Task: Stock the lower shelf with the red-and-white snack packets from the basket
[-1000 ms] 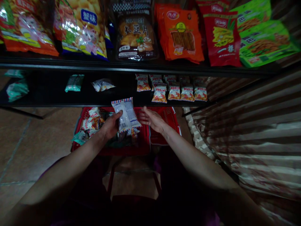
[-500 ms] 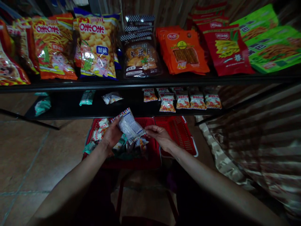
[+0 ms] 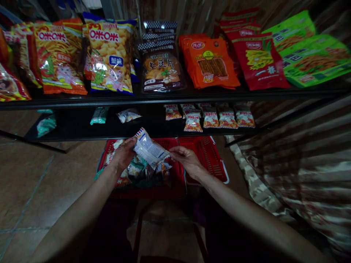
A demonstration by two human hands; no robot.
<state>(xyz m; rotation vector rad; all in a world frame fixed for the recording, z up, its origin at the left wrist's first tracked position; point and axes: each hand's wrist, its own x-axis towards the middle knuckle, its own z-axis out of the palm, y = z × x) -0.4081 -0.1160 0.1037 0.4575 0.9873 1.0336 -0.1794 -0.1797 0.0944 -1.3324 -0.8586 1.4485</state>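
Note:
A small white snack packet (image 3: pixel 149 149) with blue print and a striped end is held between both hands above a red basket (image 3: pixel 164 190). My left hand (image 3: pixel 124 155) pinches its upper left end. At its lower right corner, my right hand (image 3: pixel 187 159) has thumb and fingers closed on the edge. Beneath the hands, the basket holds several small packets, white, red and green, among them a white and green one (image 3: pixel 136 167). Part of the contents is hidden by the left hand and the held packet.
A second red basket (image 3: pixel 207 157) stands to the right. The lower shelf (image 3: pixel 153 126) carries small red-and-white packets (image 3: pixel 193 120), green packets (image 3: pixel 99 115) and a white one (image 3: pixel 128 115). Large snack bags (image 3: pixel 111 58) line the upper shelf (image 3: pixel 164 96). A striped curtain (image 3: pixel 301 153) hangs at right.
My left hand has moved slightly left and down, and the packet has shifted a little with it. Both hands still grip the packet. The whole view has shifted slightly.

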